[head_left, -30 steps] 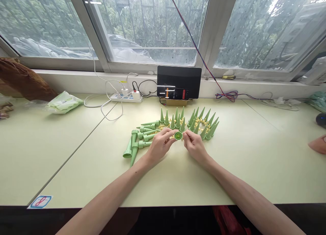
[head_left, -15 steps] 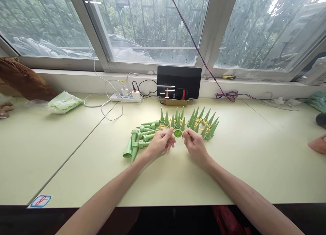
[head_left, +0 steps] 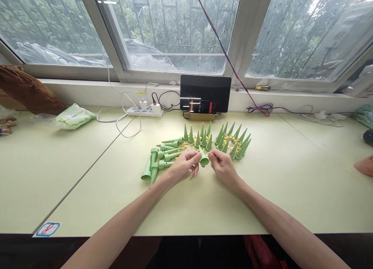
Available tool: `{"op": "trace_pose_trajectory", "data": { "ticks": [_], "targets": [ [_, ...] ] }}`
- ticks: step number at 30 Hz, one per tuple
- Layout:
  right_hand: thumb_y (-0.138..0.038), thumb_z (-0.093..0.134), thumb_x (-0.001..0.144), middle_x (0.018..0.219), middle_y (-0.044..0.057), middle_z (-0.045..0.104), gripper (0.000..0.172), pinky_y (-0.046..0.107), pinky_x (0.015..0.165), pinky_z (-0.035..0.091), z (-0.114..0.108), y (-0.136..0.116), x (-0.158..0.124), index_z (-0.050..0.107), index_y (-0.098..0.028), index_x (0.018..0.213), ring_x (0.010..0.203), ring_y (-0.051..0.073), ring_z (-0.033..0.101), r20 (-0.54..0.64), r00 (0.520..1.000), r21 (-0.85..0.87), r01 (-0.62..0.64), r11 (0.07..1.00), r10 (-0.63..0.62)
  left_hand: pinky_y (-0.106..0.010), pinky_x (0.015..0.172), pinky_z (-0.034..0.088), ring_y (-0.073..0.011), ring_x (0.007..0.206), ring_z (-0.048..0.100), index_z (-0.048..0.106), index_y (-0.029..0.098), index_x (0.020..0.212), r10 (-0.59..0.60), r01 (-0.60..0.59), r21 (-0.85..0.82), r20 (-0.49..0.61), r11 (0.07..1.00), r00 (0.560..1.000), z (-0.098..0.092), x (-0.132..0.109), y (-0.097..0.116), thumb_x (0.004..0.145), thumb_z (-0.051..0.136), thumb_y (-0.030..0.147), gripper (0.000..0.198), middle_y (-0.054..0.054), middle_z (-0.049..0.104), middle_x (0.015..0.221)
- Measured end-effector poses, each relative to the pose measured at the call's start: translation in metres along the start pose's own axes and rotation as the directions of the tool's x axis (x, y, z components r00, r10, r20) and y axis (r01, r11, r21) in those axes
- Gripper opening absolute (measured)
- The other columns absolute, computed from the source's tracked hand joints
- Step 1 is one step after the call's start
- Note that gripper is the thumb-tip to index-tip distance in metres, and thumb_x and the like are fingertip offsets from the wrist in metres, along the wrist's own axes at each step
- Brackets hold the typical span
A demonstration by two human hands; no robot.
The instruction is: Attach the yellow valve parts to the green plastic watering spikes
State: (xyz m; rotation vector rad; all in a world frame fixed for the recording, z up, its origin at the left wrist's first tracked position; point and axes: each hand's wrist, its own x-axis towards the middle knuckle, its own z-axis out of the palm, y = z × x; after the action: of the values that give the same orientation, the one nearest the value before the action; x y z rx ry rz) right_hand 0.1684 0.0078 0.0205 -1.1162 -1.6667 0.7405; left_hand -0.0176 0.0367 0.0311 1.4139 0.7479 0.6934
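A green cone (head_left: 204, 158) with its round open end toward me is held by my left hand (head_left: 186, 163), thumb and fingers at its left side. My right hand (head_left: 222, 163) is closed at the cone's right edge; what its fingertips pinch is too small to make out. Behind my hands several green cones (head_left: 204, 139) stand upright, with a ring of more cones (head_left: 239, 150) at the right around small yellow pieces (head_left: 232, 138). Other green cones (head_left: 154, 164) lie on their sides or lean together left of my left hand.
A black tablet (head_left: 205, 88) with a phone (head_left: 201, 106) in front stands by the window. A power strip (head_left: 145, 111) with cables, a green-white packet (head_left: 74, 117) and bundled wires (head_left: 260, 109) lie along the back. Someone's hand (head_left: 363, 166) shows at the right edge.
The cone between my hands has tilted, so its pointed body now shows above its round end. My left fingers have closed onto its side.
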Motion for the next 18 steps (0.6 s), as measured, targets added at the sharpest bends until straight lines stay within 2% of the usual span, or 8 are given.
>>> {"op": "trace_pose_trajectory", "data": {
  "ticks": [3,6,9,12,18],
  "targets": [
    [-0.041,0.044,0.099,0.058,-0.004,0.038,0.038,0.027,0.052,0.028,0.0005,0.0015,0.0005,0.040,-0.021,0.067,0.054,0.012,0.033,0.001,1.000,-0.009,0.002,1.000,-0.002,-0.022,0.042,0.038,-0.0093,0.040,0.048,0.055,0.015,0.079,0.062,-0.060,0.098,-0.023,0.993,0.998,0.0009,-0.0025,0.0034,0.085,0.062,0.057,0.043,0.003,0.055,0.051],
    [-0.039,0.044,0.099,0.058,-0.004,0.037,0.038,0.027,0.053,0.027,0.0007,0.0035,0.0015,0.038,-0.022,0.066,0.054,0.012,0.032,0.002,1.000,-0.025,0.007,1.000,-0.007,-0.023,0.046,0.040,-0.0087,0.044,0.048,0.059,0.015,0.086,0.120,-0.110,0.181,-0.045,0.977,0.992,0.0024,-0.0044,0.0056,0.089,0.060,0.051,0.036,0.004,0.052,0.055],
    [-0.039,0.044,0.099,0.058,-0.004,0.036,0.038,0.027,0.052,0.027,0.0005,0.0053,0.0024,0.036,-0.022,0.065,0.054,0.012,0.032,0.003,1.000,-0.034,0.008,0.999,-0.008,-0.023,0.051,0.043,-0.0091,0.052,0.051,0.063,0.014,0.089,0.190,-0.165,0.293,-0.060,0.942,0.980,0.0030,-0.0049,0.0053,0.090,0.060,0.044,0.030,0.001,0.057,0.065],
    [-0.039,0.044,0.098,0.058,-0.004,0.034,0.039,0.028,0.052,0.026,0.0002,0.0069,0.0028,0.034,-0.022,0.065,0.054,0.012,0.031,0.003,1.000,-0.049,0.007,0.999,-0.007,-0.023,0.056,0.046,-0.0098,0.057,0.054,0.065,0.015,0.092,0.254,-0.207,0.406,-0.065,0.890,0.965,0.0031,-0.0043,0.0030,0.091,0.059,0.039,0.024,0.000,0.061,0.074],
    [-0.040,0.042,0.099,0.058,-0.004,0.034,0.040,0.028,0.052,0.025,-0.0001,0.0090,0.0031,0.032,-0.022,0.065,0.054,0.012,0.030,0.002,1.000,-0.066,0.009,0.998,-0.009,-0.023,0.059,0.046,-0.0109,0.063,0.054,0.064,0.018,0.090,0.409,-0.280,0.618,-0.074,0.735,0.909,0.0051,-0.0024,-0.0039,0.090,0.062,0.032,0.015,0.000,0.059,0.075]
  ]
}}
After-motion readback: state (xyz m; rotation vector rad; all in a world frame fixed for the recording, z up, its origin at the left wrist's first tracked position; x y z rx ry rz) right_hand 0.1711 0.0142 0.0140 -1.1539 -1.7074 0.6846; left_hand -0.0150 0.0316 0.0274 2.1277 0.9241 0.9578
